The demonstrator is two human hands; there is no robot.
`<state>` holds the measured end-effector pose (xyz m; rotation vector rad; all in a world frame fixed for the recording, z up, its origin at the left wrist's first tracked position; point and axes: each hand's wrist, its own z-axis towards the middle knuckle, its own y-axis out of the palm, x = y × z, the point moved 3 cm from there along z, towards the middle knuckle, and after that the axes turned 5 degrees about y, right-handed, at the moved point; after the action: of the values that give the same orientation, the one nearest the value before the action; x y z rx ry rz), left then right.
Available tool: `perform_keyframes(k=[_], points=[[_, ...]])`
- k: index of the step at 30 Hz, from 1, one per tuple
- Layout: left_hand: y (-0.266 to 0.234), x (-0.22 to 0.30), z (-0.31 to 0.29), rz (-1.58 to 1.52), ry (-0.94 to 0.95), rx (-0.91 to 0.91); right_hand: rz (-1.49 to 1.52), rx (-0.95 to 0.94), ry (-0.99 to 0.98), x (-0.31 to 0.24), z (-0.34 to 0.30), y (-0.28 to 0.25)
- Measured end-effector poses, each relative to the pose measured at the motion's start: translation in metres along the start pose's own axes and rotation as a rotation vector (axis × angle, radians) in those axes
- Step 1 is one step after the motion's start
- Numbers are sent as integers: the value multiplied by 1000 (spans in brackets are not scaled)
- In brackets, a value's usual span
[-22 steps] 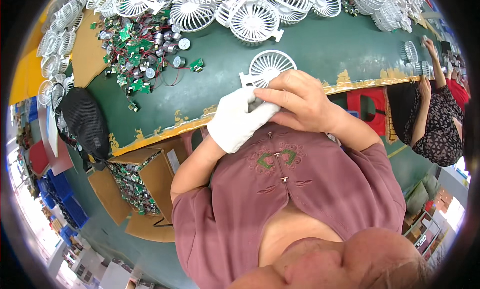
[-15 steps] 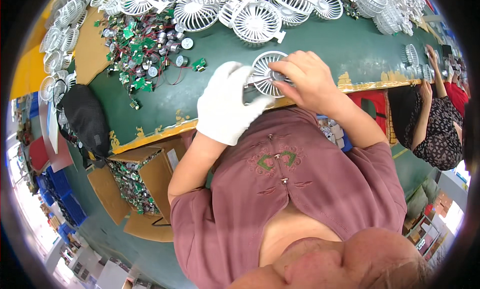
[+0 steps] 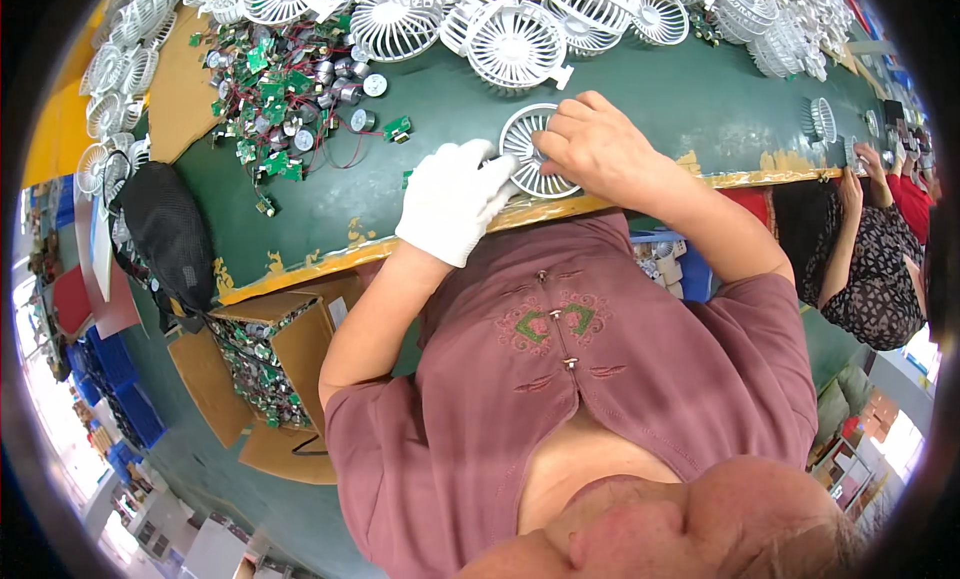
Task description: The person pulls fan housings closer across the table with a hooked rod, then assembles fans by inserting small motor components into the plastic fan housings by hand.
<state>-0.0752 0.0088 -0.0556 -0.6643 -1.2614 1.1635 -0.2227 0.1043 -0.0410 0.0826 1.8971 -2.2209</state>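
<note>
A round white fan housing with radial slats (image 3: 522, 131) lies at the table's front edge between my hands. My left hand (image 3: 452, 201), in a white glove, has its fingertips at the housing's left rim. Bare, my right hand (image 3: 605, 157) curls its fingers over the right side of the housing, near the centre. The hub is mostly covered by these fingers, so I cannot tell what sits in it. A bit of green circuit board (image 3: 407, 179) peeks out beside the glove.
Small motors wired to green circuit boards (image 3: 290, 109) are heaped at the back left. White fan housings (image 3: 515, 47) line the back of the green table (image 3: 440, 99). A black mesh bag (image 3: 168, 234) hangs at the left, above an open carton of boards (image 3: 262, 364). Co-workers (image 3: 872, 274) sit far right.
My gloved hand has come down a little and closed in on the housing's left rim. The right fingers have shifted slightly over the housing. A green board now shows left of the glove.
</note>
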Motion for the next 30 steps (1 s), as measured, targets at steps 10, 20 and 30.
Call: perform_keyframes(k=[10, 20, 30], points=[[-3, -4, -5, -280, -84, 109, -53, 22, 47, -2, 2, 5], [-44, -103, -17, 72, -594, 245, -365, 394, 475, 73, -67, -51], [-37, -101, 1, 293, -506, 3, 196, 352, 483, 35, 17, 20]])
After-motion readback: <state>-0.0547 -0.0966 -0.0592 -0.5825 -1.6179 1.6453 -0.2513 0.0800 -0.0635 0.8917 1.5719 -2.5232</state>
